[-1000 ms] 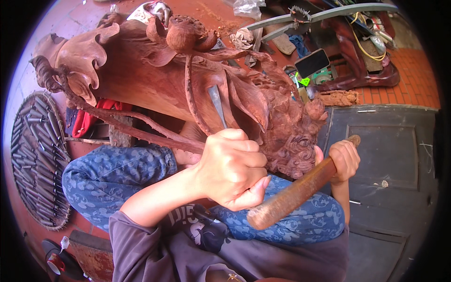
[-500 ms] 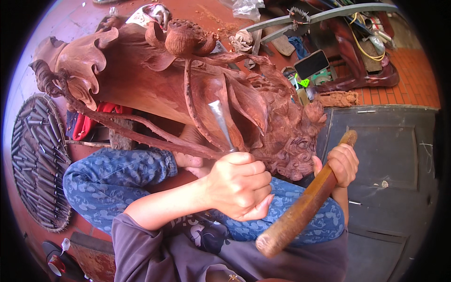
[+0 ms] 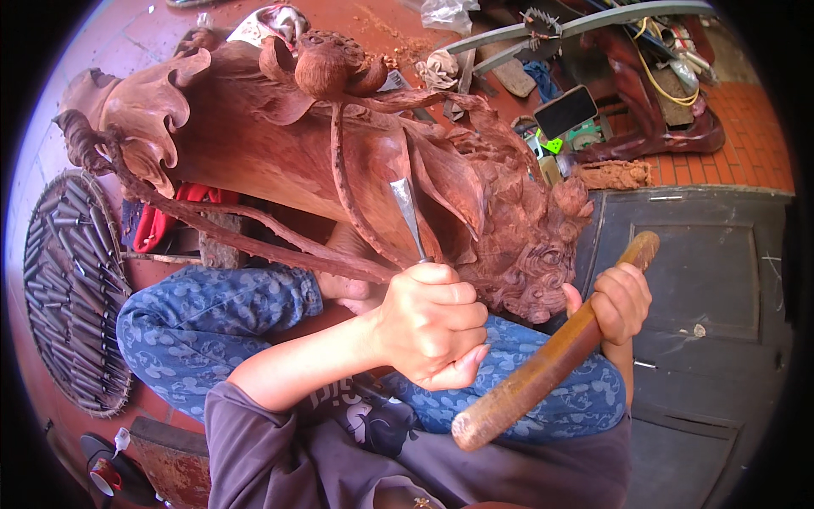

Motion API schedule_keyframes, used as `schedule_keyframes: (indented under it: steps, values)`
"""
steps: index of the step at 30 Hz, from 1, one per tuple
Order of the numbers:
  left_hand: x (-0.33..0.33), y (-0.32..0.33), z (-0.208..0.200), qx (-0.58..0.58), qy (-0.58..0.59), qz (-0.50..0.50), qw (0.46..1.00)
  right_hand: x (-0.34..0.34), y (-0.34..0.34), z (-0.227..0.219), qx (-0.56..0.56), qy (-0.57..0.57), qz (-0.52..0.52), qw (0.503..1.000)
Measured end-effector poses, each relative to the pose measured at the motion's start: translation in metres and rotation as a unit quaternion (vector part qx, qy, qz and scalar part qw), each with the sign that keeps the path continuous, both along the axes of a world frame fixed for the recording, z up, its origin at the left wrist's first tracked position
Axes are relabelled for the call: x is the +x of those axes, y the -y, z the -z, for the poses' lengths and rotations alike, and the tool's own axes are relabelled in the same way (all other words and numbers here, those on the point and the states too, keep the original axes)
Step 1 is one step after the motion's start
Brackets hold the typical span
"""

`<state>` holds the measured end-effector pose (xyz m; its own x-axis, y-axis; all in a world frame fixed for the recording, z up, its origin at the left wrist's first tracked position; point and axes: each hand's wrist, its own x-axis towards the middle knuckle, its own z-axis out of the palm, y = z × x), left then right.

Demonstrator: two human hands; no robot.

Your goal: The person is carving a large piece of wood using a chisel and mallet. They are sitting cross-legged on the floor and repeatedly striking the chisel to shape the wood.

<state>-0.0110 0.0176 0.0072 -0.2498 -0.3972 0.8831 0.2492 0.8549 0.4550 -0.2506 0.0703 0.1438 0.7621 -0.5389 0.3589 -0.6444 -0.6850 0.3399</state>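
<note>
Here was the left hand (image 3: 432, 327), clenched in a firm fist around the handle of a chisel (image 3: 407, 216), its steel blade slanting up and away from the body; the blade lay in line with the smooth flank of a big reddish-brown wood carving (image 3: 280, 153), just right of a thin curved stem (image 3: 342, 165); whether the edge touched the wood, one could not tell!

Over to the right hand (image 3: 621, 303); fingers wrapped about a wooden club (image 3: 543, 377) near its upper end, a short stub poking out beyond, the longer end sloping down toward the lap and well apart from the chisel.

The carving itself stretched across the space ahead, a round bud (image 3: 325, 72) standing up at its far side, tight curls (image 3: 538, 276) crowding its right end; beneath it came the folded legs in blue patterned trousers (image 3: 212, 331); off to the left, a round basket (image 3: 103, 413) packed with dark-handled tools (image 3: 76, 297); beyond the carving at upper right, a phone (image 3: 565, 112); nearer on the right, a dark panelled board (image 3: 699, 280).
</note>
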Motion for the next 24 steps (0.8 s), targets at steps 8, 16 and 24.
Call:
schedule_keyframes:
  steps: [8,16,24]
  values:
    - [0.0007,0.0029,0.0014,-0.013,0.000,0.008,1.000,0.0021,-0.0029,0.0005,-0.012,-0.010,0.019,1.000]
    - [0.0034,0.0068,-0.0002,-0.012,0.011,0.004,1.000,-0.0003,0.0041,0.0006,-0.033,0.001,-0.003,0.999]
    - [0.0046,0.0093,-0.0013,-0.020,0.026,-0.005,0.999,-0.0051,0.0059,0.0067,-0.044,0.004,0.001,0.999]
